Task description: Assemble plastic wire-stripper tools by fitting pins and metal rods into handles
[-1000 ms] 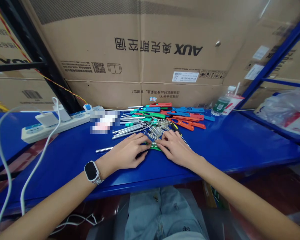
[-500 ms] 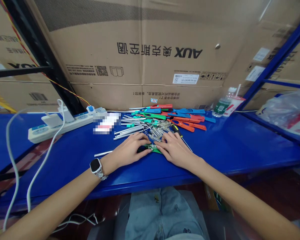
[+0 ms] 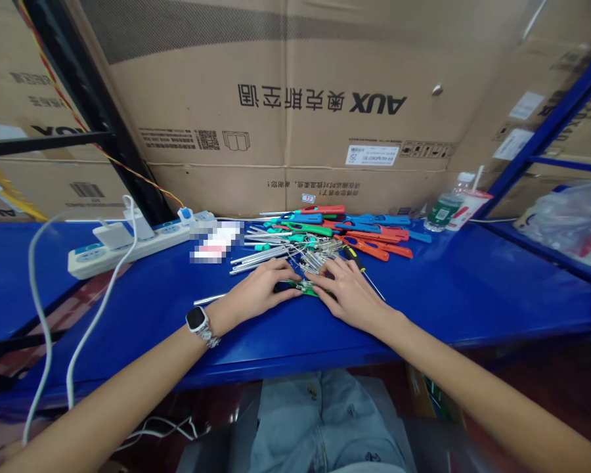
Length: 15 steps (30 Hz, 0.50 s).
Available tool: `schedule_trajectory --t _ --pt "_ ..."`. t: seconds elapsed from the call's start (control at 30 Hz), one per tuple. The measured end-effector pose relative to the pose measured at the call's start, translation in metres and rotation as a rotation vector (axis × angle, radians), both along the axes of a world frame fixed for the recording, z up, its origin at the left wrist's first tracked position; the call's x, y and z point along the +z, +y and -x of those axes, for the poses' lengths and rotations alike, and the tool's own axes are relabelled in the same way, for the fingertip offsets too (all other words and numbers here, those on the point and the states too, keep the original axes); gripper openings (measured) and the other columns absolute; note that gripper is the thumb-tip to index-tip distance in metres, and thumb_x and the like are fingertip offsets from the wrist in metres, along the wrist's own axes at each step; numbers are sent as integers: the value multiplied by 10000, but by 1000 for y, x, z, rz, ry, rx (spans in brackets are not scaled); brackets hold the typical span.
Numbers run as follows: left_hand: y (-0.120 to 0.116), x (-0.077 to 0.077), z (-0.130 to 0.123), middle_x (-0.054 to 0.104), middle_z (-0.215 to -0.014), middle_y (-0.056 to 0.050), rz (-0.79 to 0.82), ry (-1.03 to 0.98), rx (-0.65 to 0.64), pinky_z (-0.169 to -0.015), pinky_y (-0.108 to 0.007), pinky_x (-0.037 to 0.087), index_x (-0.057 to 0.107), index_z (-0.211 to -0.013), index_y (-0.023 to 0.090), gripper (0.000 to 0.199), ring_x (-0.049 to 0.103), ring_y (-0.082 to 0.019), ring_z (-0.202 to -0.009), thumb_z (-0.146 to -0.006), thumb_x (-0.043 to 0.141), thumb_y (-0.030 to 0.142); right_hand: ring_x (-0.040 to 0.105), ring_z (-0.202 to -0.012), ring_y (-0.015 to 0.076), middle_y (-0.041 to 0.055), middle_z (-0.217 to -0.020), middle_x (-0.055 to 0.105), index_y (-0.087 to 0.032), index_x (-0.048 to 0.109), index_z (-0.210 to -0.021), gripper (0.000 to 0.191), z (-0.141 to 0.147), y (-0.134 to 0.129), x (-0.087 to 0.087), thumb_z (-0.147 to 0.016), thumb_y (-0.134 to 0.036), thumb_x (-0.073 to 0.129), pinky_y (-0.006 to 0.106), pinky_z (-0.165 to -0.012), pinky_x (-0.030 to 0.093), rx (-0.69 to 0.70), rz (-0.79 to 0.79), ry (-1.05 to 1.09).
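Observation:
A green lighter-like casing [image 3: 309, 289] lies on the blue table [image 3: 453, 289] between my hands. My left hand [image 3: 263, 289] grips its left end with thumb and fingers, and a metal tube [image 3: 208, 300] sticks out to the left beneath that hand. My right hand [image 3: 347, 292] has its fingertips closed on the right end of the casing. Small parts inside it are too tiny to tell. Just beyond my hands lie loose metal tubes [image 3: 256, 259], a tangle of small clear and metal parts [image 3: 318, 256], and a yellow-and-black screwdriver [image 3: 353, 257].
Red and blue casings [image 3: 374, 246] are piled behind the small parts. A white power strip [image 3: 91, 261] with cables lies at the left. A bottle [image 3: 442, 211] and a cup [image 3: 467, 209] stand at the back right, before a large cardboard box [image 3: 285, 131].
The whole view has shifted slightly, so things appear a little further right. Both hands stay at the green casing, with only small finger movements.

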<state>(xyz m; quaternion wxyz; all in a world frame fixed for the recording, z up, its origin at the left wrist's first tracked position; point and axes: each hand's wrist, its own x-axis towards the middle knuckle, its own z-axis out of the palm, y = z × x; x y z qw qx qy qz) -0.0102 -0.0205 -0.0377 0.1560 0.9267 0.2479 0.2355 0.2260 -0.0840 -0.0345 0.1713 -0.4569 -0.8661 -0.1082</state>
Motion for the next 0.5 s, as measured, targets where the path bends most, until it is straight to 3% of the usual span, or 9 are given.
schedule_trajectory --t 0.33,0.5 --pt "2 -6 -6 650 -1083 -85 5 4 64 -978 -432 517 703 -1146 188 262 620 -261 -1078 -982 648 385 543 -1064 283 135 -1145 628 -210 671 -1344 419 2 -7 4 -1041 -448 506 421 -873 421 -5 18 -75" --pt "8 4 -1 654 -1101 -99 -17 61 116 -977 -452 509 682 -1171 173 331 621 -277 -1079 -949 679 418 529 -1049 282 133 -1122 618 -250 670 -1354 363 -4 5 4 -1052 -341 492 420 -877 418 -19 -3 -120"
